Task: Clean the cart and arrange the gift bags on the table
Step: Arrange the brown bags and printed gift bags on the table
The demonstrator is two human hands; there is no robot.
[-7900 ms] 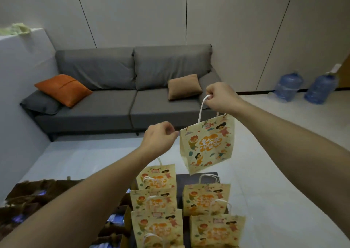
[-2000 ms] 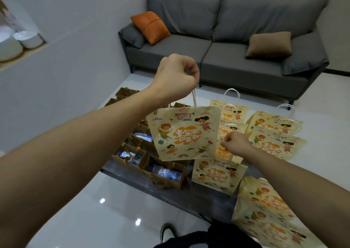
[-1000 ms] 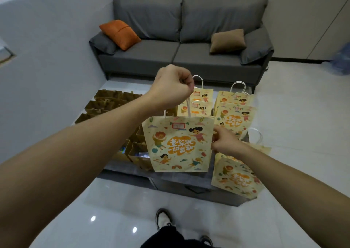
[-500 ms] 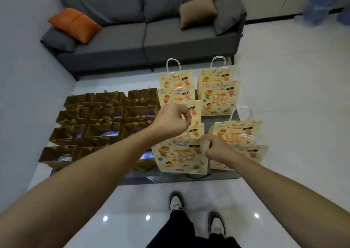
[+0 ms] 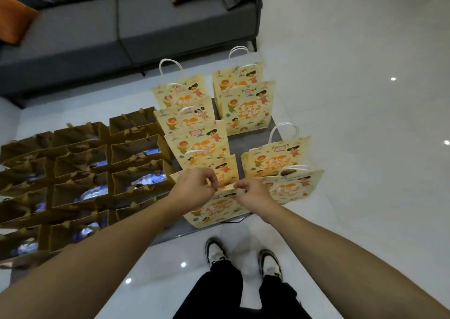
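both hands at the near edge of the low dark table [image 5: 253, 143]. left hand [image 5: 194, 188] and right hand [image 5: 253, 194] each pinch the top rim of a yellow cartoon gift bag [image 5: 216, 209], standing at that edge. more yellow bags [image 5: 246, 107] stand in two rows behind it. brown bags [image 5: 82, 172] fill the table's left side. grey sofa [image 5: 121, 24] beyond the far edge.
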